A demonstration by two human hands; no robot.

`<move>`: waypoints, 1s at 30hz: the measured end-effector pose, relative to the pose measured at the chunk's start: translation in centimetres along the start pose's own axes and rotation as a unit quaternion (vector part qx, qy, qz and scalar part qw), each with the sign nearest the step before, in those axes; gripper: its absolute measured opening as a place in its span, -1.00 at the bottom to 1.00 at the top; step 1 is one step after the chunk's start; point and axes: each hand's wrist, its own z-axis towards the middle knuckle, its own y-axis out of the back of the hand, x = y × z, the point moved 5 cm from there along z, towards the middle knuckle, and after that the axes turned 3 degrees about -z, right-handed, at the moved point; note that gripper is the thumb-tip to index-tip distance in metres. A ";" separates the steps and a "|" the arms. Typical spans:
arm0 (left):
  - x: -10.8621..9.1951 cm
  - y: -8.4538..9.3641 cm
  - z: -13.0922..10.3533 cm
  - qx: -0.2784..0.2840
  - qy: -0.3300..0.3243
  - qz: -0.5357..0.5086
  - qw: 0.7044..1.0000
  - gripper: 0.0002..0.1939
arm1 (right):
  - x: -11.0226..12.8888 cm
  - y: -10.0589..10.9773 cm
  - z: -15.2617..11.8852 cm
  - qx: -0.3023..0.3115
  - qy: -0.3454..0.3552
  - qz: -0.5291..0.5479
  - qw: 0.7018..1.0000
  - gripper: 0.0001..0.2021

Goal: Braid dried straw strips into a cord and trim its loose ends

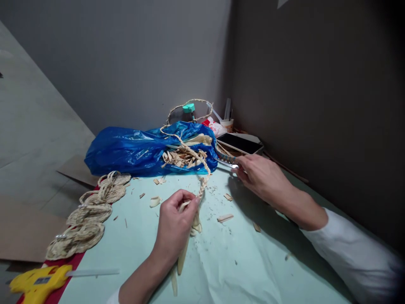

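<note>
My left hand (pixel 177 221) pinches the lower end of a pale plaited straw braid (pixel 202 185) between thumb and fingers. Loose flat strips (pixel 182 257) hang down below that hand onto the sheet. From the pinch the braid runs up over a blue plastic bag (pixel 126 150) and curls into a loop at the back. My right hand (pixel 257 173) is at the bag's right end, its fingers closed on a slim shiny metal tool (pixel 228 164). Its exact kind is unclear, as the fingers cover part of it.
Dry husk strips (pixel 182 158) spill from the bag's mouth. Behind my right hand lies a phone (pixel 240 143). Woven straw slippers (pixel 90 213) line the left edge, with a yellow glue gun (pixel 41 283) nearer me. Scraps dot the pale green sheet (pixel 247 261). Walls stand behind and right.
</note>
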 end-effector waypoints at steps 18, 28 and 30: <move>2.3 -1.3 0.5 0.040 0.098 -0.129 0.986 -0.79 | 7.2 -3.8 -0.3 0.130 0.048 0.641 0.755 -0.78; 1.2 -0.5 0.6 0.021 0.035 -0.061 0.997 -0.83 | 7.9 -4.4 -2.2 0.165 0.114 0.560 0.804 -0.83; 1.0 -0.4 0.4 0.017 0.003 -0.013 1.000 -0.83 | 8.0 -4.2 -2.4 0.177 0.107 0.539 0.817 -0.82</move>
